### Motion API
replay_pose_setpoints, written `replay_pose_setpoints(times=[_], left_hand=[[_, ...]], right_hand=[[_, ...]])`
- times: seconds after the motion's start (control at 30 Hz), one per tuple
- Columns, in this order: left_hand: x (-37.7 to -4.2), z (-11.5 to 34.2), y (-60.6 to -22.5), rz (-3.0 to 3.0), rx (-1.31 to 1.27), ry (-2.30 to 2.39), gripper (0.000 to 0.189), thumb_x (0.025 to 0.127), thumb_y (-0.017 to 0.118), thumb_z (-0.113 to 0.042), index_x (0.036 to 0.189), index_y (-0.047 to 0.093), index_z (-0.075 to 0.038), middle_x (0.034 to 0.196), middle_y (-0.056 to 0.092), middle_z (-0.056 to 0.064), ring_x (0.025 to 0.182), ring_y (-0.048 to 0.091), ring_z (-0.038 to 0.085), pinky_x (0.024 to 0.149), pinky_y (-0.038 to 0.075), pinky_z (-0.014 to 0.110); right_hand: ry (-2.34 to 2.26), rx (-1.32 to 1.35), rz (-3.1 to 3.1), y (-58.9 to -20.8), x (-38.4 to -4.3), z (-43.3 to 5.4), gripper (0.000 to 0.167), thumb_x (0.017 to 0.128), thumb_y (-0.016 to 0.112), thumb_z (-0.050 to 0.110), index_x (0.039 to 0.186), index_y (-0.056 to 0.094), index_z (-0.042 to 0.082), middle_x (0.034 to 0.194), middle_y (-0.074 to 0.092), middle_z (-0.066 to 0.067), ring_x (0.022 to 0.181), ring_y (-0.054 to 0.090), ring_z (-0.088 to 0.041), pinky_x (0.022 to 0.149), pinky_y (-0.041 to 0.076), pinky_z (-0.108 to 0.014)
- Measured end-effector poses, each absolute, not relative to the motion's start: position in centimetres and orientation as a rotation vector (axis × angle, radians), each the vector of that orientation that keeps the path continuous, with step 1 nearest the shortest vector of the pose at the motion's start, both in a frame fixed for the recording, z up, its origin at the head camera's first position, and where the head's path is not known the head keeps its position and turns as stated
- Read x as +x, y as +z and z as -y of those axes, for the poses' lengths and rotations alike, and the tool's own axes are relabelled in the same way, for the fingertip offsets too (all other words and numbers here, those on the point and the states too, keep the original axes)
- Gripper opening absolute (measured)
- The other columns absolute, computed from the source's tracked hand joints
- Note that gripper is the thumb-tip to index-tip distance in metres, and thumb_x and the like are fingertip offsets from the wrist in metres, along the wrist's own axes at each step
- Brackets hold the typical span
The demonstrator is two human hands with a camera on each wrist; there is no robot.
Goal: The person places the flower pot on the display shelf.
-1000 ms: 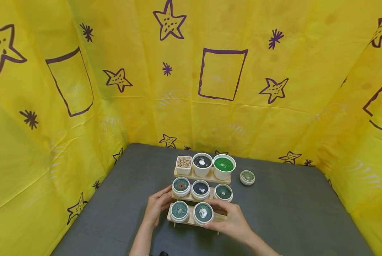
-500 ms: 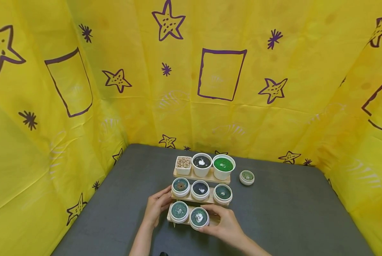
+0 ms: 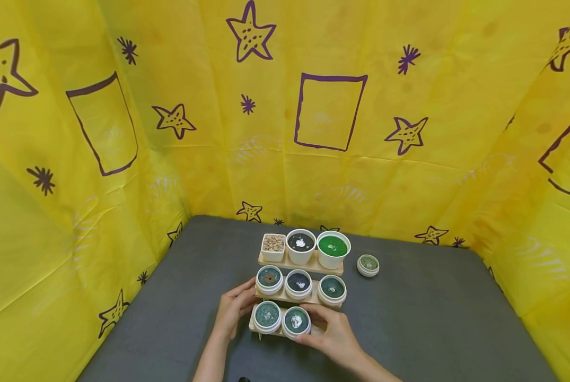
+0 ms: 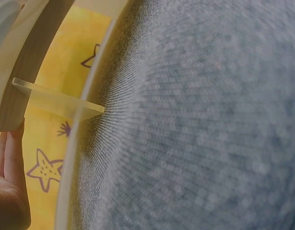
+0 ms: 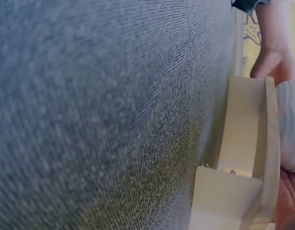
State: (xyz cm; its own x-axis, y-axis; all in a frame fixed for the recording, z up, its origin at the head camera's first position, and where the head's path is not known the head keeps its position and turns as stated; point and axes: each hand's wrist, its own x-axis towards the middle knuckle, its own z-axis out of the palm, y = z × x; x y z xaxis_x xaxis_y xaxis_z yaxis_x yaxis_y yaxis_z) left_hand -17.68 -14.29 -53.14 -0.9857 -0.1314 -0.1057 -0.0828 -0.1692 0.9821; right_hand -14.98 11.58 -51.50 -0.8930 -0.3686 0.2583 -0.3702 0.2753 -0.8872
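Note:
A small three-tier wooden stand (image 3: 281,263) holds several white pots with coloured fillings. On its bottom shelf, my right hand (image 3: 334,333) pinches a round white pot (image 3: 296,320) with a dark green filling and a white blotch. Beside it, to the left, sits another green-filled pot (image 3: 267,314). My left hand (image 3: 232,313) rests its fingers against the stand's left end. The left wrist view has those fingers (image 4: 12,158) straight up to the shelf end. In the right wrist view, the ribbed pot (image 5: 290,122) is at the shelf (image 5: 272,143).
The middle shelf bears three round pots, among them a dark one (image 3: 298,283). Up top are a square pot of chips (image 3: 273,244), a black-filled cup (image 3: 301,244) and a green-filled cup (image 3: 333,247). A small pot (image 3: 368,264) stands right on the grey table (image 3: 432,313), before yellow cloth.
My right hand has moved the white-blotched pot left along the bottom shelf, close to its neighbour. In the last half second it has shifted slightly back. My left hand has stayed at the stand.

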Motion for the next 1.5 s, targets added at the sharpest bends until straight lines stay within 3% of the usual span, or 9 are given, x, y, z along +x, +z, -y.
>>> replay_pose_setpoints(times=[0.2, 0.63, 0.83, 1.1, 1.2, 1.33, 1.5], left_hand=[[-17.6, 14.3, -53.1, 1.997, 0.257, -2.364, 0.046, 0.093, 0.063, -0.015, 0.136, 0.057, 0.002, 0.116, 0.074, 0.007, 0.089, 0.073, 0.009, 0.083, 0.057, 0.028], [-17.6, 14.3, -53.3, 1.969, 0.255, -2.385, 0.046, 0.093, 0.063, -0.013, 0.135, 0.057, 0.003, 0.107, 0.076, -0.004, 0.088, 0.073, 0.009, 0.080, 0.058, 0.026], [-17.6, 14.3, -53.3, 1.969, 0.250, -2.388, 0.046, 0.093, 0.063, -0.013, 0.135, 0.058, 0.003, 0.111, 0.075, -0.001, 0.089, 0.073, 0.008, 0.082, 0.058, 0.027], [-17.7, 14.3, -53.4, 1.956, 0.241, -2.398, 0.046, 0.092, 0.064, -0.013, 0.134, 0.058, 0.003, 0.112, 0.075, 0.000, 0.089, 0.073, 0.009, 0.081, 0.058, 0.028], [-17.7, 14.3, -53.4, 1.959, 0.241, -2.397, 0.046, 0.092, 0.064, -0.013, 0.135, 0.058, 0.003, 0.109, 0.076, 0.000, 0.089, 0.073, 0.009, 0.081, 0.058, 0.028], [-17.7, 14.4, -53.4, 1.968, 0.248, -2.385, 0.046, 0.092, 0.064, -0.014, 0.135, 0.058, 0.002, 0.112, 0.075, 0.002, 0.089, 0.073, 0.009, 0.083, 0.058, 0.029], [-17.7, 14.4, -53.3, 1.976, 0.249, -2.380, 0.046, 0.092, 0.064, -0.014, 0.135, 0.058, 0.002, 0.113, 0.075, 0.003, 0.090, 0.073, 0.008, 0.084, 0.058, 0.029]], right_hand=[[1.744, 0.722, 2.508, -51.6, -15.3, -11.6, 0.054, 0.067, 0.091, 0.026, 0.116, 0.070, 0.014, 0.110, 0.076, -0.007, 0.098, 0.071, -0.012, 0.084, 0.058, -0.023], [1.639, 0.859, 2.497, -51.8, -15.5, -13.1, 0.054, 0.071, 0.088, 0.031, 0.120, 0.068, 0.018, 0.114, 0.075, -0.002, 0.102, 0.070, -0.008, 0.088, 0.057, -0.028], [1.386, 0.939, 2.526, -51.8, -15.8, -15.1, 0.048, 0.073, 0.087, 0.031, 0.117, 0.071, 0.021, 0.111, 0.076, 0.004, 0.093, 0.071, -0.013, 0.079, 0.056, -0.028], [1.424, 1.125, 2.526, -51.7, -16.7, -18.2, 0.040, 0.080, 0.082, 0.025, 0.117, 0.071, 0.011, 0.112, 0.076, -0.006, 0.101, 0.072, -0.012, 0.085, 0.057, -0.024], [1.536, 1.166, 2.508, -51.8, -17.3, -19.4, 0.035, 0.083, 0.080, 0.018, 0.115, 0.071, 0.008, 0.111, 0.076, -0.011, 0.102, 0.072, -0.010, 0.086, 0.058, -0.027], [1.681, 1.163, 2.469, -52.1, -18.3, -21.0, 0.028, 0.083, 0.077, 0.006, 0.111, 0.072, 0.003, 0.107, 0.075, -0.017, 0.100, 0.073, -0.010, 0.083, 0.060, -0.031], [1.774, 1.053, 2.463, -52.3, -19.7, -22.8, 0.024, 0.083, 0.074, 0.000, 0.107, 0.071, -0.003, 0.102, 0.073, -0.025, 0.094, 0.074, -0.012, 0.077, 0.059, -0.025]])
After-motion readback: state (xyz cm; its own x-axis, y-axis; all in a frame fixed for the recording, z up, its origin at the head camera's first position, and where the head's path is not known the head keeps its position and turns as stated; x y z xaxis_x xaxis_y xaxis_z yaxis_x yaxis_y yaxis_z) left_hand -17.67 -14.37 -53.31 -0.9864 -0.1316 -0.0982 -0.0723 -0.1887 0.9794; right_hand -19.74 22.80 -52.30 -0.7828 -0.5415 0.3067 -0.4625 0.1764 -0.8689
